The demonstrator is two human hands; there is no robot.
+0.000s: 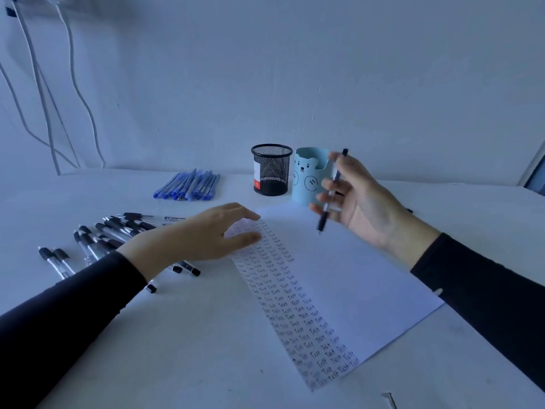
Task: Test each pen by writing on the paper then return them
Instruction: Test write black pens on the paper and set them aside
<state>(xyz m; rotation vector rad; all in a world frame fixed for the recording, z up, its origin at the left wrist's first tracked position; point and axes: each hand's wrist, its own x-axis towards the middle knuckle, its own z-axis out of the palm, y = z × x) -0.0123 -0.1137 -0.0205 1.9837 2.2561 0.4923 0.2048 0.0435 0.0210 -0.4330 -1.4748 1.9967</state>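
White table (182,349) ran out from the near edge. A sheet of paper (354,284) lay slanted on it, its left strip packed with columns of the word "Test", so by my guess plenty of pens were tested already. The person's left hand (200,234) lay flat, fingers straight, on the paper's far-left corner, likely pinning the sheet so it would not slide under writing. Just left of it, partly under the forearm, lay a loose heap of black pens (112,231); tested or waiting, could not tell. The right hand (359,199) hung above the paper's far end, fingers curled round one pen (323,218), tip down and clear of the sheet, probably settling the grip to write. Farther back a bunch of blue pens (188,185) lay together. Beyond stood a black mesh cup (271,169) and a pale blue bear cup (306,178) side by side, probably where pens go back; none stuck out of either. White cables (76,84) hung down the wall at left.
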